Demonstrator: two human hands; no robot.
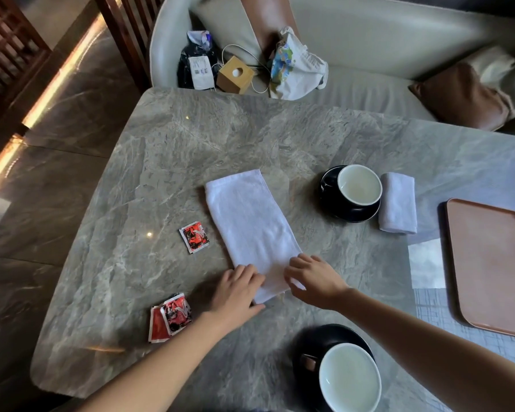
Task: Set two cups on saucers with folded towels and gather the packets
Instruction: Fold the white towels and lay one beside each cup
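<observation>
Centre frame, the white towel (250, 221) lies flat on the marble surface (167, 138). Left hand (238, 289) and right hand (312, 281) pinch its near edge with curled fingers (ready to fold it over, I'd guess).

The one head-worn camera is looking forward and steeply down from the person's side of the desk (191, 162). It is sitting close enough that both forearms are showing from the bottom edge, with the left hand (238, 289) and right hand (312, 281) on the towel (250, 221) just below the picture's middle. Its wide lens is taking in nearly the whole desk top and bending its edges, with the sofa (369, 55) at the top, the floor (57, 114) at the left and the tray (494, 263) at the right edge.
</observation>
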